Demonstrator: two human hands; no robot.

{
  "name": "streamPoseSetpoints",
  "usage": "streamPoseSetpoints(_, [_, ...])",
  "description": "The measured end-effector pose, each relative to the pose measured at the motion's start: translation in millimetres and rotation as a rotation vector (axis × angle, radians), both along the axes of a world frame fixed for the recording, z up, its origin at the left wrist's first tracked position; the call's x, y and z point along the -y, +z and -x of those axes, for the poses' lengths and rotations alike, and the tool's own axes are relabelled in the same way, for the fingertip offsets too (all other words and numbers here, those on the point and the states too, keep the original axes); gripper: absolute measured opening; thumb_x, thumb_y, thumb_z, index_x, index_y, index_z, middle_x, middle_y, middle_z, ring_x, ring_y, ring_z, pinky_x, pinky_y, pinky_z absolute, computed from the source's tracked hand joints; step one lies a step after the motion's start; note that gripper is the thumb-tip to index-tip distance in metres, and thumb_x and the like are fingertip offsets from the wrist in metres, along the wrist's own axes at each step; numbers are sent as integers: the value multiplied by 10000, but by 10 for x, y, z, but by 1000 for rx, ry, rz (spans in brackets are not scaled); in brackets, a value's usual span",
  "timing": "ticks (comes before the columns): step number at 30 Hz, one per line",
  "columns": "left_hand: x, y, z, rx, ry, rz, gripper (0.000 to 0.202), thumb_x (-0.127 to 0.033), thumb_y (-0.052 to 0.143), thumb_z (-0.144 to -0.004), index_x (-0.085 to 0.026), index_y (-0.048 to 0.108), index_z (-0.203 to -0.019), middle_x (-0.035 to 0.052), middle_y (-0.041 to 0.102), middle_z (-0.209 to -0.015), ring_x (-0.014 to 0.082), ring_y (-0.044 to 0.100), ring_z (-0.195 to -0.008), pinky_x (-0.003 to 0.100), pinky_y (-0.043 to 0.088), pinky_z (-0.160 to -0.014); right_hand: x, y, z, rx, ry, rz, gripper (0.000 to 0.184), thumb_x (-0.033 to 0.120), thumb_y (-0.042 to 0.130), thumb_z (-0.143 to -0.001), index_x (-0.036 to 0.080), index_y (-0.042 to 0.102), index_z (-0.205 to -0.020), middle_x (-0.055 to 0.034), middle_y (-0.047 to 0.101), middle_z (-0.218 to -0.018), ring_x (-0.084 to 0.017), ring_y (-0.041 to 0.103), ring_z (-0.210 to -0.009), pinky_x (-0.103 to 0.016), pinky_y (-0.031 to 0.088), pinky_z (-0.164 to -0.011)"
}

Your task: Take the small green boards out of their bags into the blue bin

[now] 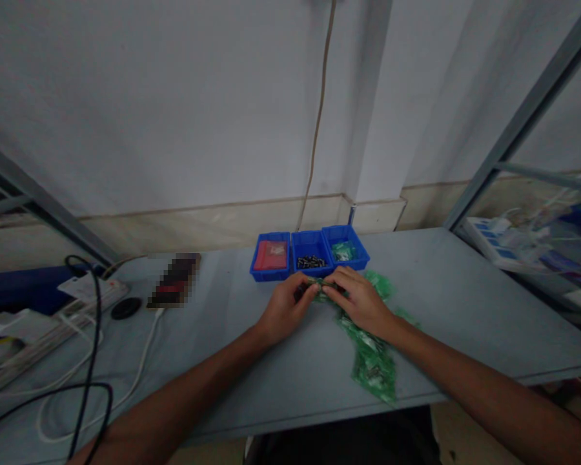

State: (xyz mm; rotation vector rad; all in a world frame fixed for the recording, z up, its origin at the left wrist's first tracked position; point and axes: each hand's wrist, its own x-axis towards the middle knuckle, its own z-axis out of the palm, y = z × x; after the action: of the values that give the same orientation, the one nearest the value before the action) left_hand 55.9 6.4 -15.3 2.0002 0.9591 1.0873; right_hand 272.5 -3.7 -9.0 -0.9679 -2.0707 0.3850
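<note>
My left hand (285,307) and my right hand (361,300) meet in front of the blue bins, thumbs and fingers pinched together. Between the fingertips shows a bit of green plastic bag (318,292); its contents are too small to make out. More green plastic bags (375,368) with small shiny pieces inside lie under and beside my right wrist, toward the table's front edge. Just beyond the hands stand three blue bins: the left bin (255,274) holds red and clear packets, the middle bin (310,239) small dark metal parts, the right bin (361,253) small green bags.
A blurred phone-like device (175,281) with a white cable (148,352) lies to the left. Near it are a round black disc (126,308), a power strip (39,339) and a looping black cable (95,323). Another power strip (498,248) stands right, behind a metal frame (501,148).
</note>
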Motion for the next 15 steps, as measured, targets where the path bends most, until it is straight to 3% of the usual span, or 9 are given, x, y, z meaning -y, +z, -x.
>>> streamPoseSetpoints(15, [26,26,-9,-159,22,-155,182,-362,610,-1041,-191,652,-992,19,628,-854,166,577,-772,278,457,-695,-21,2,-11,23,-36,-11,132,236,636,-1026,240,710,-917,-30,641,-841,-232,599,-844,-369,440,-779])
